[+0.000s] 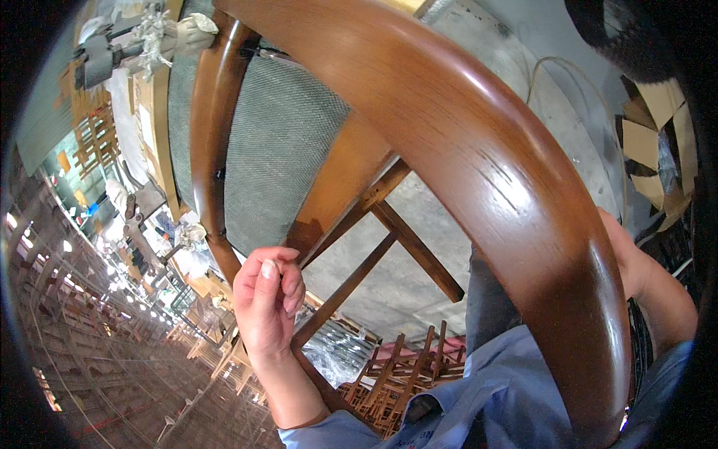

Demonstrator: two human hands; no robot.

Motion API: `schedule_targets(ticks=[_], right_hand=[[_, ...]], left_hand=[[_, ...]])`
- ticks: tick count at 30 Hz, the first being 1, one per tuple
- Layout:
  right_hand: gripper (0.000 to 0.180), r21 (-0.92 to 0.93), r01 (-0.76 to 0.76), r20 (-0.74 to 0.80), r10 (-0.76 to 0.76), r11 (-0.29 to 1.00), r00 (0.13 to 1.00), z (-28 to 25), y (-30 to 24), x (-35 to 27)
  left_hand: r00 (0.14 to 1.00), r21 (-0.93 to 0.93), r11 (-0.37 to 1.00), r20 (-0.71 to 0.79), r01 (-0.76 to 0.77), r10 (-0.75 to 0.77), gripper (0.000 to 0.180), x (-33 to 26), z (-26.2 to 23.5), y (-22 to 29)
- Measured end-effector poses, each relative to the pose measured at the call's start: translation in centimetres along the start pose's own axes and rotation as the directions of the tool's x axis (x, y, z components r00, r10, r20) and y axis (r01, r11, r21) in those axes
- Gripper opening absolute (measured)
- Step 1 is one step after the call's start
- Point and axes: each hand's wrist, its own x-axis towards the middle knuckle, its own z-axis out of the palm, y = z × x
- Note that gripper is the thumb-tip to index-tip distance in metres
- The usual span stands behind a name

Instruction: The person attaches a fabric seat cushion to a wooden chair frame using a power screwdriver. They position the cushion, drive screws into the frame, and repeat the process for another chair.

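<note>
A brown varnished wooden chair [479, 150] fills the middle, its broad curved top rail running from the upper left to the lower right. Its grey-green woven seat [273, 142] shows beneath the rail, with wooden legs and stretchers beyond. My left hand [268, 303] is raised beside the chair frame, fingers curled and thumb against the forefinger. Whether something small is between them I cannot make out. At the right, my right hand [624, 251] is against the outer edge of the curved rail. Its fingers are hidden behind the wood.
Stacked wooden frames [407, 374] stand low in the middle, near clear plastic wrapping [340, 352]. Torn cardboard [658, 146] lies at the right. Clamps wrapped in pale material [172, 34] are at the upper left. Grey floor [396, 277] shows between the chair legs.
</note>
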Motion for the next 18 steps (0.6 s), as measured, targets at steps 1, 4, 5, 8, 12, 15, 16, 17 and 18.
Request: schedule_targets(ticks=[1,4,5,8,12,15,16,17,18], right_hand=[[0.046,0.011,-0.001,0.01,0.001,1.0,1.0,0.0,-0.1,0.0],[0.048,0.075,-0.071,0.06,0.067,0.995,0.996,-0.4,-0.8,-0.2],[0.049,0.079,-0.094,0.083,0.088,0.992,0.993,-0.6,-1.1,-0.3],[0.057,-0.037,0.005,0.128,-0.001,0.999,0.992,-0.7,-1.1,0.5],[0.064,-0.132,0.098,0.087,-0.087,0.986,0.992,-0.2,-1.3,0.8],[0.063,-0.151,0.038,0.062,-0.029,0.988,0.998,0.0,-1.6,0.3],[0.062,-0.161,0.025,0.058,-0.016,0.987,0.998,0.0,-1.7,0.2],[0.061,-0.171,0.014,0.05,-0.006,0.985,0.999,0.1,-1.8,0.2],[0.06,-0.179,0.003,0.037,0.003,0.984,0.999,0.1,-1.6,0.0]], left_hand=[[1.0,0.005,1.0,-0.002,0.007,-0.007,0.032,0.0,0.0,0.1],[1.0,0.035,0.999,0.006,0.007,-0.007,0.032,0.5,0.4,0.5],[1.0,0.035,0.999,0.006,0.009,-0.009,0.032,0.5,0.4,0.6],[1.0,0.02,1.0,-0.006,0.009,-0.009,0.031,0.3,-0.2,0.1],[1.0,0.023,1.0,0.013,0.011,-0.012,0.031,0.6,0.3,0.3],[0.999,-0.005,1.0,0.041,0.012,-0.012,0.03,0.1,0.6,0.6],[0.999,-0.027,1.0,0.048,0.01,-0.008,0.03,-0.2,0.5,0.6],[0.999,-0.034,0.999,0.048,0.003,-0.001,0.029,-0.2,0.6,0.7],[0.999,-0.036,0.999,0.048,0.001,0.001,0.029,-0.2,0.8,0.9]])
